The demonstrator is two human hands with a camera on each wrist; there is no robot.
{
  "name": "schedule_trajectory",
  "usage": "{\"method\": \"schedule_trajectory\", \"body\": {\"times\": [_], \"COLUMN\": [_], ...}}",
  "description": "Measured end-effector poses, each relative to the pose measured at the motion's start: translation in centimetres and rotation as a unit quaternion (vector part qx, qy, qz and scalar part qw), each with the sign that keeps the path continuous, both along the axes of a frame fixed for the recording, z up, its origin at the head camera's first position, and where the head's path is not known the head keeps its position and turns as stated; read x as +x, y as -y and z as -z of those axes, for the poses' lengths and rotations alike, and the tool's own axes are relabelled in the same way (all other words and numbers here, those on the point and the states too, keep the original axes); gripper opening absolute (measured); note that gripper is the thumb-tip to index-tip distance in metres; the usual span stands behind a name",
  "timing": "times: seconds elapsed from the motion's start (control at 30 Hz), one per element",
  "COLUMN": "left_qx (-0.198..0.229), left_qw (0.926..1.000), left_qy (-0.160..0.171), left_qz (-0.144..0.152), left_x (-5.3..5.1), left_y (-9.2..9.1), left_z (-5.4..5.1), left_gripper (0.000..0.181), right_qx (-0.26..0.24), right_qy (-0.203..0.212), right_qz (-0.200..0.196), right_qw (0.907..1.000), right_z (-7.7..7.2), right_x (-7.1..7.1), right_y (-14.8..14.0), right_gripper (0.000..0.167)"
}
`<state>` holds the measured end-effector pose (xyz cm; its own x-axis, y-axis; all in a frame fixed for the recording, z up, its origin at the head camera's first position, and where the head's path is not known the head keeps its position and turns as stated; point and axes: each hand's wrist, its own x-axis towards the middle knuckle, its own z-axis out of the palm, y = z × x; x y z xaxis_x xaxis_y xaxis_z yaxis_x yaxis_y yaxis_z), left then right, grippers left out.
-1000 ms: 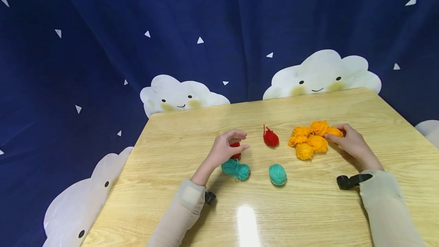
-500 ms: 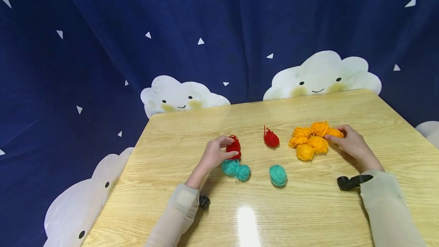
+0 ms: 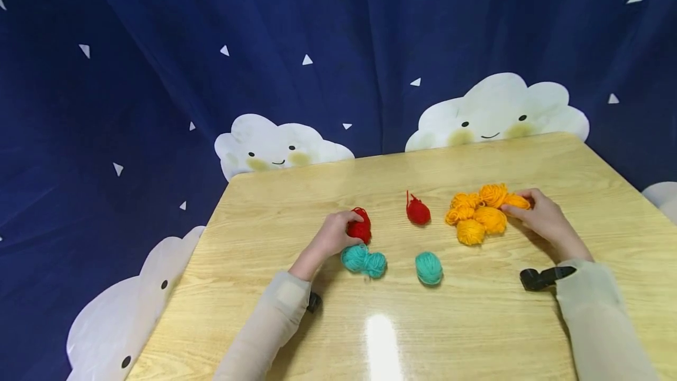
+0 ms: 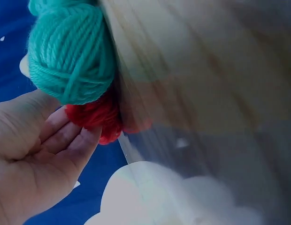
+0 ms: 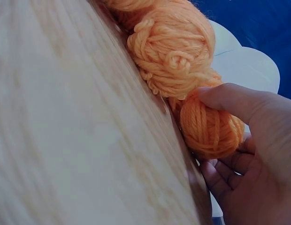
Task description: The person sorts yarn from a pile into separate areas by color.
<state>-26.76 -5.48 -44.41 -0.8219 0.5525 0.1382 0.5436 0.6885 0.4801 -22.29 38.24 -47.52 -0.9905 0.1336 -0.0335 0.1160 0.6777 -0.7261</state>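
My left hand (image 3: 332, 236) holds a red yarn ball (image 3: 361, 227) on the table, fingers at its far side and thumb at its near side. Touching that ball's near side are teal yarn balls (image 3: 364, 260); in the left wrist view a teal ball (image 4: 72, 54) partly hides the red yarn (image 4: 96, 115) and my thumb. At the right, my right hand (image 3: 547, 222) grips the outermost orange yarn ball (image 5: 211, 129) between thumb and fingers. It lies against a cluster of several orange yarn balls (image 3: 489, 220).
Between the hands lie a second red yarn ball (image 3: 418, 213) with a loose strand and a single teal yarn ball (image 3: 429, 268). The wooden table (image 3: 455, 334) ends at a dark blue curtain (image 3: 296, 22) with white cloud shapes.
From above the red yarn ball, my left hand has drawn back to its left side, and its fingers have closed in on it. My right hand stays on the orange ball.
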Motion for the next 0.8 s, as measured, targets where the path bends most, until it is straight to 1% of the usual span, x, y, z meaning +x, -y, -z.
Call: {"method": "schedule_trajectory", "body": {"times": [0.03, 0.1, 0.17, 0.27, 0.33, 0.43, 0.57, 0.67, 0.73, 0.8], "left_qx": [0.001, 0.013, 0.04, 0.088, 0.119, 0.147, 0.186, 0.234, 0.268, 0.304], "left_qw": [1.0, 0.9997, 0.9979, 0.9908, 0.9845, 0.9776, 0.9682, 0.9549, 0.9439, 0.9315], "left_qy": [0.002, 0.018, 0.045, 0.088, 0.109, 0.12, 0.122, 0.133, 0.141, 0.146], "left_qz": [0.001, -0.006, -0.022, -0.053, -0.069, -0.091, -0.114, -0.126, -0.132, -0.136], "left_x": [-0.2, -0.5, -0.8, -1.1, -1.2, -1.3, -1.4, -1.4, -1.5, -1.6], "left_y": [-0.1, -0.1, 0.0, 0.4, 0.7, 1.1, 1.5, 1.5, 1.5, 1.5], "left_z": [0.0, 0.1, 0.2, 0.5, 0.7, 0.8, 0.6, 0.4, 0.3, 0.2], "left_gripper": [0.036, 0.031, 0.027, 0.023, 0.022, 0.023, 0.022, 0.021, 0.021, 0.023], "right_qx": [0.001, 0.0, -0.002, -0.003, -0.003, -0.001, -0.007, -0.008, -0.006, -0.005], "right_qy": [-0.001, 0.0, 0.002, 0.0, -0.002, -0.004, -0.005, -0.005, -0.005, -0.004], "right_qz": [0.001, 0.003, 0.004, 0.003, 0.002, 0.001, 0.001, 0.001, 0.001, 0.002], "right_qw": [1.0, 1.0, 1.0, 1.0, 1.0, 1.0, 1.0, 1.0, 1.0, 1.0], "right_z": [0.0, 0.0, 0.0, 0.0, 0.0, 0.0, -0.1, -0.2, -0.1, 0.0], "right_x": [-0.1, -0.1, -0.1, -0.2, -0.2, -0.3, -0.3, -0.3, -0.3, -0.3], "right_y": [0.0, -0.1, -0.1, -0.1, -0.1, 0.0, 0.0, 0.0, 0.0, 0.0], "right_gripper": [0.078, 0.078, 0.078, 0.078, 0.077, 0.078, 0.077, 0.077, 0.076, 0.076]}}
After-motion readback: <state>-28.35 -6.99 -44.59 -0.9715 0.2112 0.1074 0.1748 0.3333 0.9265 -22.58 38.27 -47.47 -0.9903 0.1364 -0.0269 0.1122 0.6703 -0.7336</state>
